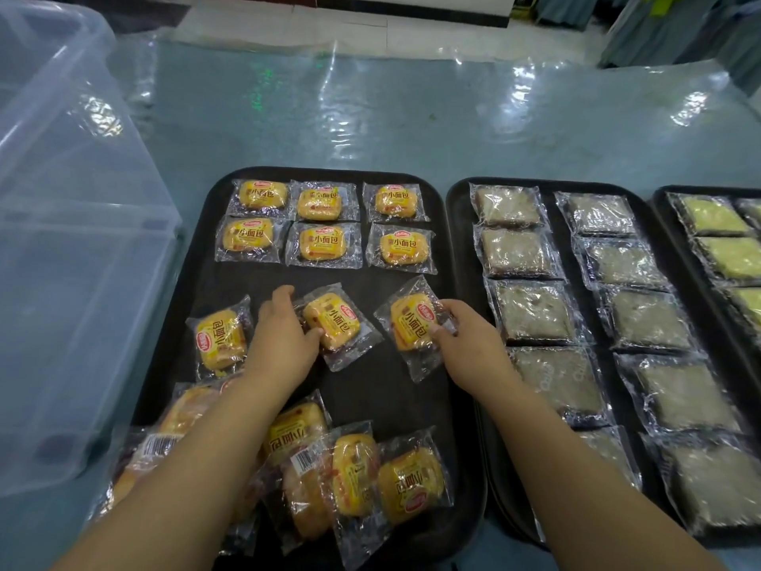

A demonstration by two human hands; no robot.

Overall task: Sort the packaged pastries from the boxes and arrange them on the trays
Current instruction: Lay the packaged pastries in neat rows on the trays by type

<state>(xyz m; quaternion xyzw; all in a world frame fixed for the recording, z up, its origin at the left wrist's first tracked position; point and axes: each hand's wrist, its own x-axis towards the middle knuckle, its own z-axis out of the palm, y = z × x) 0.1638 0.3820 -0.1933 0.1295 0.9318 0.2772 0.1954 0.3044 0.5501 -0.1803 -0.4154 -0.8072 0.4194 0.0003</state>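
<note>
Working the third row of the left tray (370,389). Gripping the middle bun (331,321) with the left hand (284,327), fingers curled over its far-left edge, thumb at its near side. Pinching the right bun (412,327) by its right edge with the right hand (465,335). Probably calls for turning each: long axes skewed against the two straight rows (321,224) lying just beyond the hands, the middle bun right of its hand, the right bun left of its hand. Also on this tray, a tilted left bun (220,337) beside the left wrist and a heap (350,467) at the near edge. In the middle tray (453,199), two columns of grey-brown squares; in the right tray (659,195), green-topped ones, partly cut off. At far left, a clear box (61,241), contents not made out.
</note>
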